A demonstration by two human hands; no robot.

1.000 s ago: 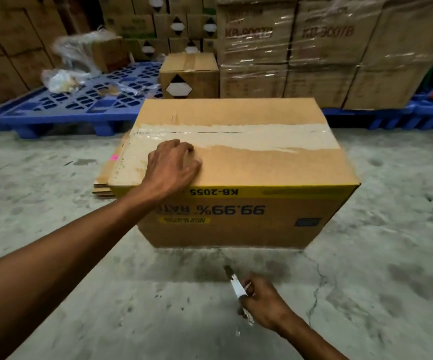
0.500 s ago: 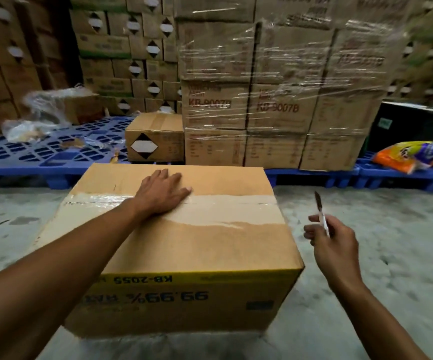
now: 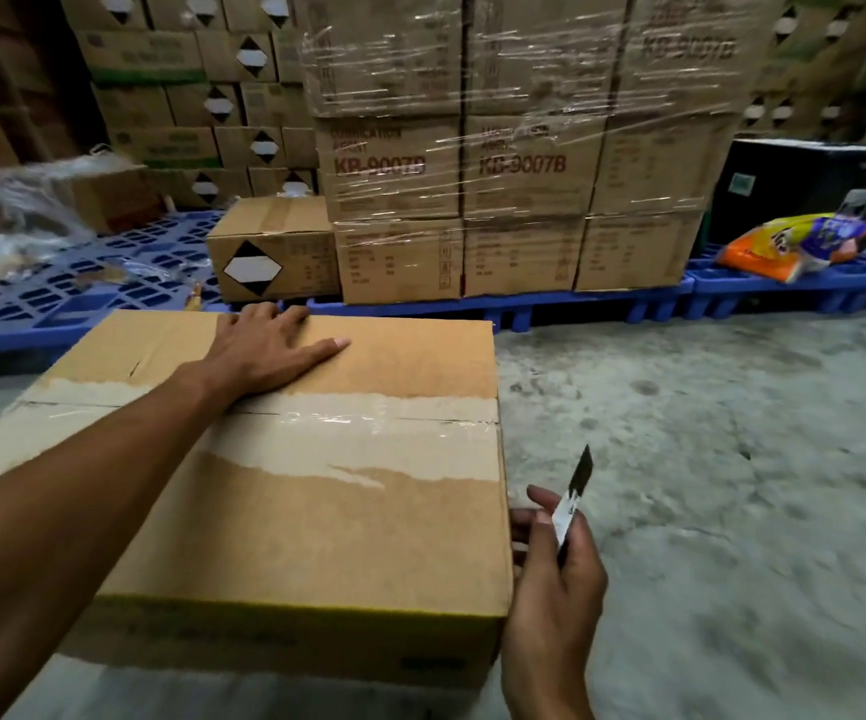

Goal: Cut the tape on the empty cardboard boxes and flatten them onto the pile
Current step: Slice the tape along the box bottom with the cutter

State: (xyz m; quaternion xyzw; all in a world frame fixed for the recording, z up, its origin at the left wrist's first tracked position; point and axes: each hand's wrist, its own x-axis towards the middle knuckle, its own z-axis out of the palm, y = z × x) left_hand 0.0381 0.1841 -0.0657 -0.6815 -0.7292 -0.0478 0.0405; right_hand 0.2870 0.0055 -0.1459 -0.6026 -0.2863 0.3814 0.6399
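Observation:
A large brown cardboard box [image 3: 316, 527] stands on the concrete floor in front of me, its top flaps closed. A strip of clear tape [image 3: 368, 413] runs left to right along the top seam. My left hand [image 3: 264, 350] lies flat with straight fingers on the far half of the lid, beyond the tape. My right hand [image 3: 550, 579] is at the box's near right corner and grips a small cutter [image 3: 573, 496]; its dark blade points up and away, clear of the box.
Blue plastic pallets [image 3: 602, 304] line the back, loaded with shrink-wrapped cartons [image 3: 519, 163] and a small taped carton [image 3: 272, 249]. Plastic wrap [image 3: 25, 220] lies at far left, a colourful bag [image 3: 799, 244] at far right. Bare concrete floor [image 3: 706, 459] spreads to the right.
My view has closed in on the box. My left hand slid from the tape to the far part of the lid. My right hand with the cutter dropped to the box's right corner.

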